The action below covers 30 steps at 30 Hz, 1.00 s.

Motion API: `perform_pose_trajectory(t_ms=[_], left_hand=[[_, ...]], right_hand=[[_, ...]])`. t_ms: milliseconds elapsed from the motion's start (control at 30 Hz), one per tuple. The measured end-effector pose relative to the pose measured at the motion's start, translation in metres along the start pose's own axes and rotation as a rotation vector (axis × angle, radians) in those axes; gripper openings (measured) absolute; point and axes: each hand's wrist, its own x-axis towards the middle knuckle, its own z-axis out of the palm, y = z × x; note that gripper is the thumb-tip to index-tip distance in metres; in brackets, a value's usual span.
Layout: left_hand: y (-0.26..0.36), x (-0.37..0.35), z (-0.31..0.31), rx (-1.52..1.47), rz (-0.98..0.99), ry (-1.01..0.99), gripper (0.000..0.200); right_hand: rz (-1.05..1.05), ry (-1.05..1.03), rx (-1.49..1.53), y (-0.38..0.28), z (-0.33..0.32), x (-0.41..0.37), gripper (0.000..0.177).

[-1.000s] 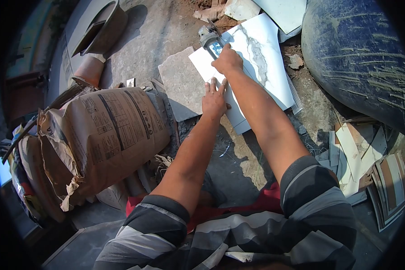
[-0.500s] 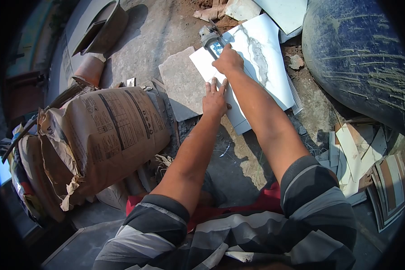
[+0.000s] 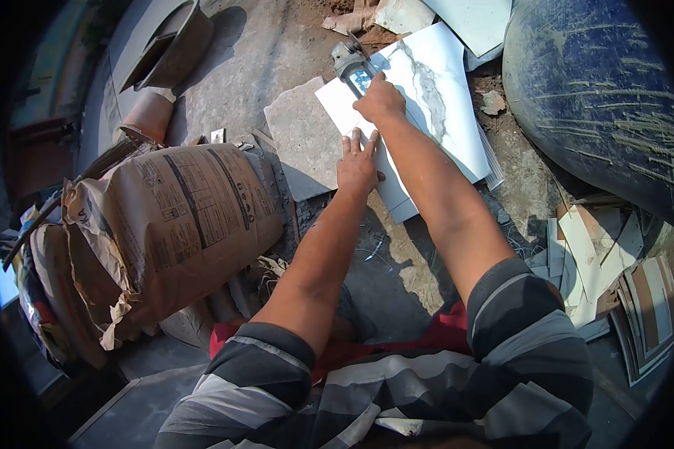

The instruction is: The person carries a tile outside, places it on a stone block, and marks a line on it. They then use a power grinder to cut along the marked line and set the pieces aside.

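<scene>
A white tile (image 3: 457, 97) with grey marbling lies tilted on the ground ahead of me. My right hand (image 3: 382, 101) is closed around an angle grinder (image 3: 350, 61), whose grey metal head rests over the tile's far left part. The grinder's disc is mostly hidden. My left hand (image 3: 358, 166) presses down with fingers spread on the tile's near left edge, holding nothing. Under and beside the tile's left side is a rough stone slab (image 3: 299, 138).
A torn brown paper sack (image 3: 195, 209) lies at left, with an orange pot (image 3: 148, 118) and a basin (image 3: 174, 49) behind it. At right stand a large blue drum (image 3: 599, 97) and a heap of tile offcuts (image 3: 584, 262). More broken tile pieces (image 3: 404, 15) lie at the far edge.
</scene>
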Motion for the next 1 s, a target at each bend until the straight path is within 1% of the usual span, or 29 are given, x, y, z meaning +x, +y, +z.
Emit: perform_pose_trajectory(t_ms=[167,233,500,567,667,733,833,1000], left_hand=[[0.001,0.000,0.000,0.003,-0.003,-0.001,0.099],[0.000,0.003,0.005,0.008,-0.016,0.001,0.110],[-0.002,0.003,0.006,0.001,-0.009,0.006,0.110],[-0.002,0.004,0.006,-0.001,-0.009,0.006,0.110],[-0.002,0.002,0.006,-0.008,-0.007,0.011,0.109],[-0.001,0.000,0.002,-0.025,0.005,0.016,0.104],[-0.006,0.006,0.013,-0.019,0.004,0.037,0.109],[-0.005,0.004,0.008,-0.030,0.010,0.029,0.107]], right_hand=[[-0.010,0.008,0.009,0.001,0.000,0.000,0.083],[-0.009,0.010,0.012,0.001,0.000,0.000,0.082],[-0.001,0.012,0.014,0.004,0.004,-0.001,0.079],[-0.028,0.033,0.011,0.006,0.005,0.000,0.083],[-0.021,0.018,0.011,0.007,0.005,0.000,0.083],[-0.024,0.023,0.007,0.007,0.005,0.000,0.082],[-0.027,0.028,0.005,0.008,0.006,-0.001,0.082],[-0.029,0.028,0.017,0.009,0.005,-0.002,0.082]])
